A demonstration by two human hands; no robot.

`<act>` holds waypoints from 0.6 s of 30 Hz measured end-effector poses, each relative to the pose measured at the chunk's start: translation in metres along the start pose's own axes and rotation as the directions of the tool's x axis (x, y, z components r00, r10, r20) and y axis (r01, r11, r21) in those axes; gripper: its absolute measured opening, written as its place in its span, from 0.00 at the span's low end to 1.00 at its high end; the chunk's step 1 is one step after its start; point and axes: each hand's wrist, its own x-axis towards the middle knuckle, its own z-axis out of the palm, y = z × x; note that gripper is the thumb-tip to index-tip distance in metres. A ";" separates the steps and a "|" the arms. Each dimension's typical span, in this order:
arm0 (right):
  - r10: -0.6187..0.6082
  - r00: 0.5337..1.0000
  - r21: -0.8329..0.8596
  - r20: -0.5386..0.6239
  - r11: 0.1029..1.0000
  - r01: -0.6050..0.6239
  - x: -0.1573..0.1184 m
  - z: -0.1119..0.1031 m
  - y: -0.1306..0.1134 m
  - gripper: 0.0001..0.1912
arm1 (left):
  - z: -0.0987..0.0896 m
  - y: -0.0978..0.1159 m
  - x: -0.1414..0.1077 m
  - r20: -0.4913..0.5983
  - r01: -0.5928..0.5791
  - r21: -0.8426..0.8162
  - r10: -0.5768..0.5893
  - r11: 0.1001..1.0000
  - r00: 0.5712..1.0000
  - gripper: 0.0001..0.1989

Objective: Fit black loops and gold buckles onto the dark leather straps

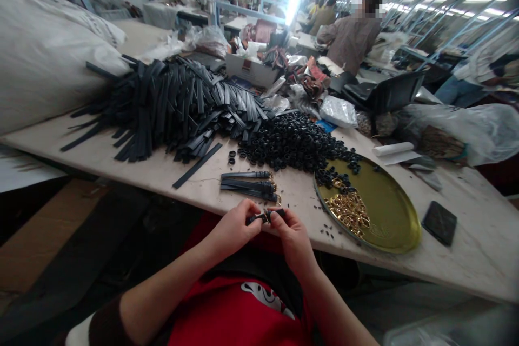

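Note:
My left hand [239,223] and my right hand [290,230] meet at the table's front edge, both closed on one black strap [259,218]. A small gold buckle [266,215] shows on the strap between my fingertips; the rest of the strap is hidden by my fingers. Just beyond my hands lie several black straps with gold buckles [248,186], side by side. A single loose strap [197,165] rests to their left. Gold buckles [351,213] are heaped in a round gold tray [395,211] at the right, with some black loops at its rim.
A large pile of black straps [162,100] covers the left of the table, beside a heap of small black loops [290,140]. A dark phone-like slab [440,223] lies right of the tray. A white sack [48,54] bulges at the left. People stand farther back.

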 end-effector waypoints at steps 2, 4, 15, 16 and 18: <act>-0.044 0.998 -0.035 0.042 0.998 0.046 -0.004 0.000 -0.003 0.14 | 0.001 -0.002 -0.001 -0.003 0.032 -0.068 -0.032 0.997 0.999 0.06; -0.045 0.996 0.047 0.080 0.998 0.041 -0.006 -0.001 -0.005 0.20 | 0.002 -0.001 -0.002 0.030 0.060 -0.126 -0.057 0.990 0.998 0.08; 0.323 0.874 0.140 0.363 0.909 -0.394 0.002 -0.012 -0.003 0.12 | -0.006 0.009 -0.003 -0.011 0.006 0.102 -0.005 0.995 1.000 0.11; 0.340 0.862 0.144 0.376 0.898 -0.417 0.003 -0.013 -0.003 0.12 | -0.005 0.009 -0.001 -0.002 0.014 0.102 -0.013 0.995 1.000 0.12; 0.356 0.854 0.149 0.380 0.887 -0.437 0.005 -0.014 -0.003 0.11 | -0.004 0.009 0.002 0.026 0.028 0.053 -0.029 0.998 0.999 0.12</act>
